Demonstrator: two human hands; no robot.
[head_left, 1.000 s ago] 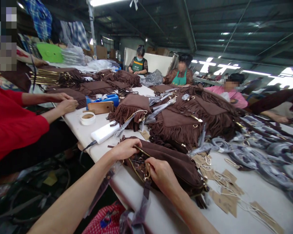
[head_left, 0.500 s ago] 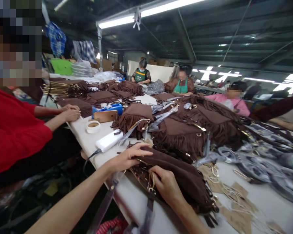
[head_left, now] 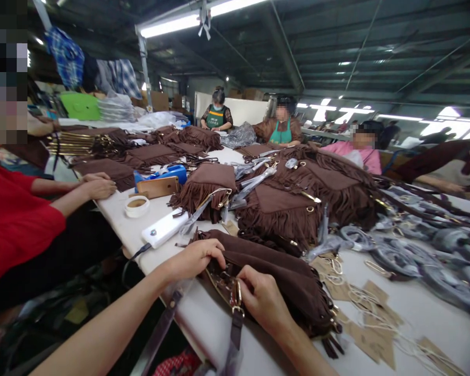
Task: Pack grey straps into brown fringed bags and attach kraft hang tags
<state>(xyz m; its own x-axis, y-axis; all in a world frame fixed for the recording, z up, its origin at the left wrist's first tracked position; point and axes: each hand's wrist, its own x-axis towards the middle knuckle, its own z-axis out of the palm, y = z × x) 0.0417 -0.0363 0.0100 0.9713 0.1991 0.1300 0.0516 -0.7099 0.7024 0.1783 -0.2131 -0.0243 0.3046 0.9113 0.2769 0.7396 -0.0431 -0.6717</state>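
Note:
A dark brown fringed handbag (head_left: 282, 271) lies at the table's near edge with its mouth facing me. My left hand (head_left: 196, 258) has its fingers curled over the edge of the opening at the bag's left end. In my right hand (head_left: 264, 297) a gold snap hook (head_left: 237, 295) is pinched between thumb and finger, close to the opening. From that hook a dark strap (head_left: 234, 331) in clear wrap hangs down toward me. Another wrapped length of strap (head_left: 156, 334) hangs over the table edge on the left. The tips of my right fingers are partly hidden.
Finished-looking fringed bags (head_left: 282, 206) are heaped beyond. A white power bank (head_left: 164, 230), tape roll (head_left: 137, 207), phone (head_left: 159, 187) and blue tape dispenser (head_left: 176, 172) sit left. Tan tags (head_left: 376, 334) and wrapped straps (head_left: 399, 256) lie right. A person in a red top (head_left: 19, 219) sits left.
The fingers of my left hand, spread over the bag before, have curled down onto its opening edge. My right hand keeps the hook. The whole view has shifted slightly.

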